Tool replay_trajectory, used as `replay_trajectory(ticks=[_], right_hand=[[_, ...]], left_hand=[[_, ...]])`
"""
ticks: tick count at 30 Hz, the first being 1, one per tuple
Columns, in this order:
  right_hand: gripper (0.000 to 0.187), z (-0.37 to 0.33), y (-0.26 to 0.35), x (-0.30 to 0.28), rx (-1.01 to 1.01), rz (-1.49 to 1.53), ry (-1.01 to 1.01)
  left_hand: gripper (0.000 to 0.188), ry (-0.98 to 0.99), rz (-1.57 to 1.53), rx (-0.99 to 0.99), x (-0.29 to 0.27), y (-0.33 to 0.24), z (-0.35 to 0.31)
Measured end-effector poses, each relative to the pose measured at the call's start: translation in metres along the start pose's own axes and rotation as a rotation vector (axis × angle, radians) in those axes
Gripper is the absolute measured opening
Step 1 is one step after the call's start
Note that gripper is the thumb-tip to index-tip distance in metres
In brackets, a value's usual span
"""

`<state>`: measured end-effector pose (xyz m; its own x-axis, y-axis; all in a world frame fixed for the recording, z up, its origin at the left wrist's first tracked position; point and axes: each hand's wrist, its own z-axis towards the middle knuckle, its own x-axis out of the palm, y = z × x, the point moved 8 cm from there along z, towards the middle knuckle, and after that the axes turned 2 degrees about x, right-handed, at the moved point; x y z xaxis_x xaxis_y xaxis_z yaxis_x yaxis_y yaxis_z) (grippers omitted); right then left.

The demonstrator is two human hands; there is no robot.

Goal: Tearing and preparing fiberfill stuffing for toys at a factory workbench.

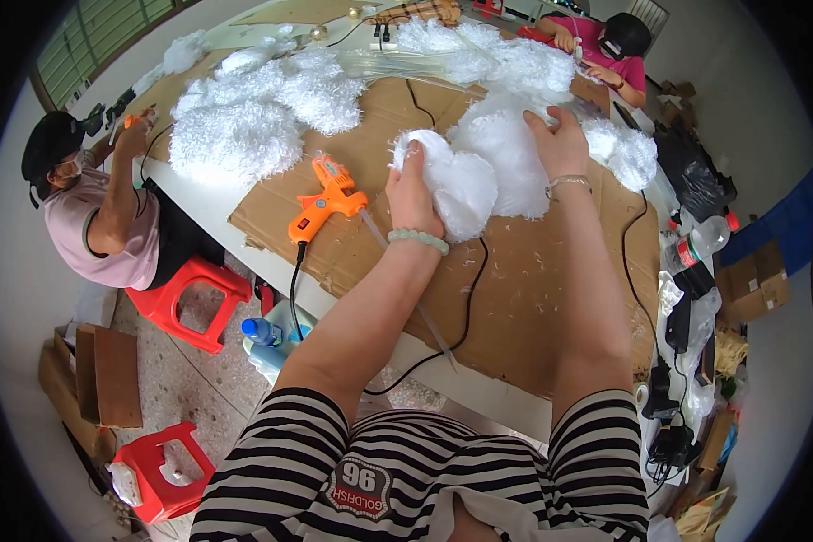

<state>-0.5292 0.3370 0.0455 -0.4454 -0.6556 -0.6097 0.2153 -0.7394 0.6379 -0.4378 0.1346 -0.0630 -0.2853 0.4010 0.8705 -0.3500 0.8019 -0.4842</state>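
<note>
My left hand (413, 185) presses down on a small white fluffy piece (461, 185) lying on the brown cardboard sheet (524, 298). My right hand (560, 140) rests on a larger white fluffy mass (506, 144) just behind it, fingers spread over the fibres. The two fluffy pieces touch each other between my hands. An orange hot glue gun (327, 200) lies on the cardboard to the left of my left hand, its black cord (465, 312) trailing off the table's front edge.
More white fluffy bundles (244, 117) cover the far left of the table. One person sits at the left (99, 217) near red stools (190, 298), another at the far right (605, 50). Bottles (705, 239), bags and cardboard boxes (754, 280) crowd the right side.
</note>
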Motion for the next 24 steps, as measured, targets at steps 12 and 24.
replay_trajectory(ticks=[12,24], right_hand=[[0.009,-0.082,0.061,0.043,-0.311,0.484,0.476],[0.010,-0.066,0.031,0.018,0.221,1.322,0.634]], left_hand=[[0.030,0.306,0.034,-0.091,0.030,0.004,-0.014],[0.018,0.092,0.246,0.000,0.005,-0.001,0.001]])
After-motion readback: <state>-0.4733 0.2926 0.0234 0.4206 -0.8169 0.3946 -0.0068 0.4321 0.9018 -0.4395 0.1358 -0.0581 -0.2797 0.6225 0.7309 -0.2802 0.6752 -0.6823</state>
